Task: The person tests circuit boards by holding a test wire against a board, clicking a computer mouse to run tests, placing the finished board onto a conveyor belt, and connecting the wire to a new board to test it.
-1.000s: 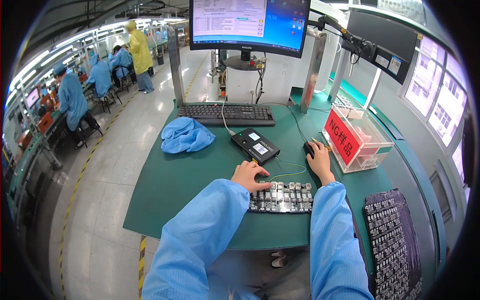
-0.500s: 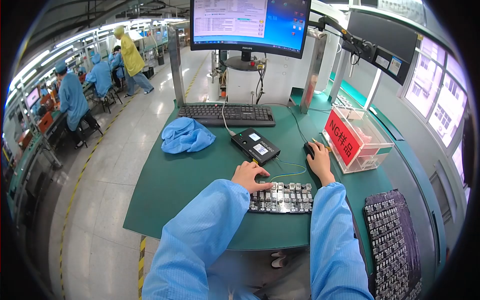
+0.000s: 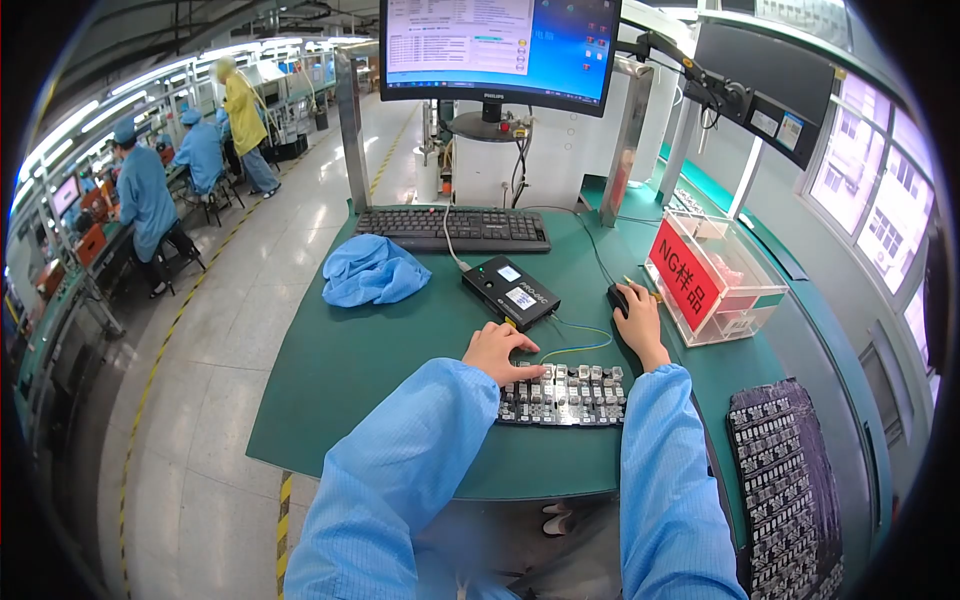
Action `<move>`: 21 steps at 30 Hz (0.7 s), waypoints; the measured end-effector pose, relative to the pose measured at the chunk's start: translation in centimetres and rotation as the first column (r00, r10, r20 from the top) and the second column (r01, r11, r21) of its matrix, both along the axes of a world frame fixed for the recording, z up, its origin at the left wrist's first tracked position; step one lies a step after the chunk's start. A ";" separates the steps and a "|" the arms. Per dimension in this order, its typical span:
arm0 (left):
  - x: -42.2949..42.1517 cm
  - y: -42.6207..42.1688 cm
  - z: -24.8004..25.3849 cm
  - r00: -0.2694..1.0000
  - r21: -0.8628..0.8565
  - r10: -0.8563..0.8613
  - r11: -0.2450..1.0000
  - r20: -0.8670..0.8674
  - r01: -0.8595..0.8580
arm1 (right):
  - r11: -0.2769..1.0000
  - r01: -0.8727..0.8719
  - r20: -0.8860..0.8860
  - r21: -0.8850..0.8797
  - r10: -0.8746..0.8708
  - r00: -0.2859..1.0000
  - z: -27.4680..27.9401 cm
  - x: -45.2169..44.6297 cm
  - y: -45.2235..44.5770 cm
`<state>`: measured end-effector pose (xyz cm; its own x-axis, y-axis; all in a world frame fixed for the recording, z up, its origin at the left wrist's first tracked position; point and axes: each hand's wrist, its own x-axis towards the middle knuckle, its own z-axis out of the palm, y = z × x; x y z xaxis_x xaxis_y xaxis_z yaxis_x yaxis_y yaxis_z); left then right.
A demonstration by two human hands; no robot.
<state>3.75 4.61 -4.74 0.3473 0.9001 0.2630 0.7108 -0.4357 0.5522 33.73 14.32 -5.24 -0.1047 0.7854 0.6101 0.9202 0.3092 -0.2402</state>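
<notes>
My left hand (image 3: pixel 499 352) rests at the upper left corner of a panel of small circuit boards (image 3: pixel 572 398), its thumb on the panel's top edge and its fingers apart. Just above it lies a black device box (image 3: pixel 511 291) with a small lit display, joined to a grey cable and a yellow-green wire. My right hand (image 3: pixel 640 322) is wrapped over a black computer mouse (image 3: pixel 617 300), to the right of the wire. Both of my arms are in blue sleeves.
Behind the box are a keyboard (image 3: pixel 453 229) and a lit monitor (image 3: pixel 497 45). A blue cloth (image 3: pixel 373 270) lies left. To the right stand a clear bin with a red label (image 3: pixel 688 274) and a stack of board panels (image 3: pixel 785 480). Several people are at the far left.
My hands, the panel and the mouse have not visibly moved. In the background, the person in yellow has shifted to the left.
</notes>
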 end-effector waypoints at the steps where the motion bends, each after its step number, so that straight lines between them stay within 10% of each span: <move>1: 0.0 0.0 0.0 1.000 -0.003 -0.004 1.000 0.001 0.004 | 1.000 0.000 0.000 0.000 0.000 1.000 0.0 0.0 0.0; 21: 0.0 -0.1 0.1 1.000 -0.003 0.001 1.000 0.000 -0.001 | 1.000 -0.001 -0.018 -0.002 0.001 1.000 0.0 0.0 0.0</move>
<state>3.80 4.47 -4.59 0.3460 0.9014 0.2605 0.7113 -0.4330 0.5537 33.69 14.36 -5.25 -0.0947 0.7867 0.6100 0.9154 0.3096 -0.2572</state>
